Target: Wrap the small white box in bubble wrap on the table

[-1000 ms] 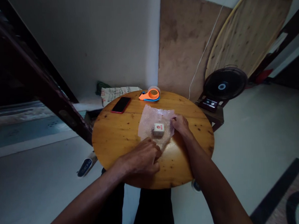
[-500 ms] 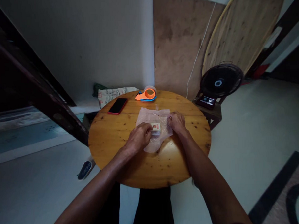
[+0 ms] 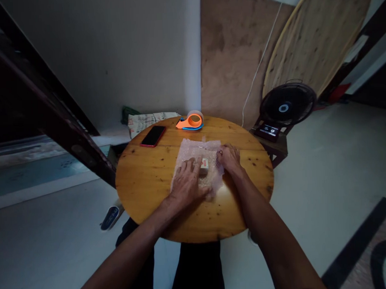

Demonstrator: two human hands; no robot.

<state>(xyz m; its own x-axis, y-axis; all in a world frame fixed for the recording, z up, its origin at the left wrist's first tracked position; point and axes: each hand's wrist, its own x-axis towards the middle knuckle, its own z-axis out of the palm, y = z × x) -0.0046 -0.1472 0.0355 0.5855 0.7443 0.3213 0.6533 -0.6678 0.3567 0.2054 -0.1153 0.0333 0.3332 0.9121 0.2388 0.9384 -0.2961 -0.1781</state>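
One box (image 3: 204,165) on one bubble wrap (image 3: 196,146): left hand (image 3: 186,183) flat, right hand (image 3: 229,160) pinching the wrap.

Sm. white box (image 3: 204,165) on bubble wrap (image 3: 196,149)

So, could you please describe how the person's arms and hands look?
Both are bare: the left hand and right hand wear no gloves, and no sleeves, watch or bracelet show on either forearm.

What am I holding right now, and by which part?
The right hand pinches the bubble wrap at its right edge; the left hand lies flat on it, beside the box.
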